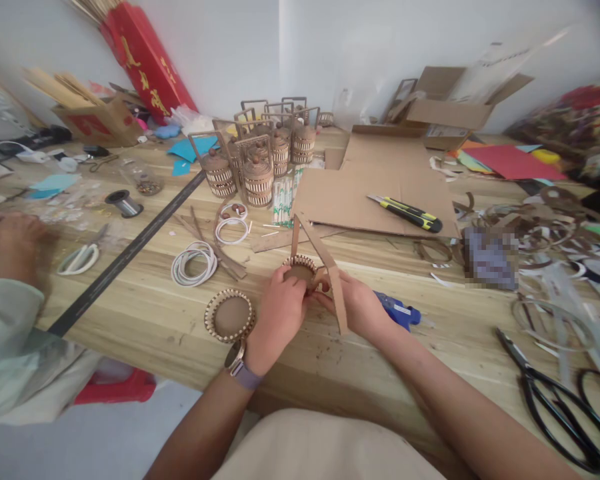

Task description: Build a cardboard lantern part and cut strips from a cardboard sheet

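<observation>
My left hand (281,303) is closed around the near side of a small round basket (299,261), which has a brown base and a light-and-dark slatted rim. A long brown strip (339,303), bent at an angle, rises from the basket's far side and comes down past my right hand (359,303). The fingers of that hand pinch the strip near the basket's right edge; their tips are partly hidden. Left of my wrist, a second round basket (230,316) lies on the table. A blue plastic tool (400,311) shows partly behind my right hand.
Several finished lidded baskets (258,177) with handles stand at the back. A utility knife (407,212) rests on a cardboard sheet (330,193). Coiled white cord (194,263) lies left, black scissors (545,393) right. Another person's hand (17,240) is at far left, near white-handled scissors (83,257).
</observation>
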`<move>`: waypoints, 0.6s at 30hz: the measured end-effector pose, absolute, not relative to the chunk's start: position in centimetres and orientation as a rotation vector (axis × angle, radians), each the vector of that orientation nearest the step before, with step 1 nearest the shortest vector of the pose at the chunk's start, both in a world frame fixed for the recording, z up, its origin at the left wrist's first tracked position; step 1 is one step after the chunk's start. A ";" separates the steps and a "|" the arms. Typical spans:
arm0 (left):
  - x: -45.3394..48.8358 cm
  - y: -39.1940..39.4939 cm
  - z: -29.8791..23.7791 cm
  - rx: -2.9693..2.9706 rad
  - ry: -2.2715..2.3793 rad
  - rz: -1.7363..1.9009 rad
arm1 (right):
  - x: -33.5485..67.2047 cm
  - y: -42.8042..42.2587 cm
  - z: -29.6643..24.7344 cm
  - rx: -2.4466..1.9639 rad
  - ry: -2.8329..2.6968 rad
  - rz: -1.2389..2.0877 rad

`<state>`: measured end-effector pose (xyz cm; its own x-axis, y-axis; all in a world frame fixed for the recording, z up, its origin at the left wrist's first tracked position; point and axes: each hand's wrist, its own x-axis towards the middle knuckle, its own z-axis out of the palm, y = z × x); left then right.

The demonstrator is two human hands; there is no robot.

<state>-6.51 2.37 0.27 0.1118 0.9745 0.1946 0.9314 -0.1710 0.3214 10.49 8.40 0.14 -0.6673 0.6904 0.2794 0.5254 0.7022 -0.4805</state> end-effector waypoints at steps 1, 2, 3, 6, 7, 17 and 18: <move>-6.5 2.4 0.3 2.242 1.933 0.564 | 10.4 8.4 0.2 -0.926 -2.451 0.536; -6.5 2.4 0.4 2.233 1.924 0.576 | 10.4 8.4 0.4 -0.917 -2.435 0.567; -6.6 2.4 0.4 2.228 1.914 0.582 | 10.3 8.5 0.5 -0.911 -2.422 0.594; -6.7 2.4 0.5 2.234 1.882 0.584 | 10.2 8.5 0.7 -0.893 -2.397 0.646; -6.8 2.3 0.5 2.240 1.871 0.583 | 10.2 8.5 0.7 -0.884 -2.394 0.661; -7.6 2.2 1.3 2.267 1.709 0.581 | 10.4 7.9 2.4 -0.851 -2.438 0.741; -7.7 2.2 1.2 2.278 1.698 0.575 | 10.8 7.7 2.6 -0.870 -2.437 0.742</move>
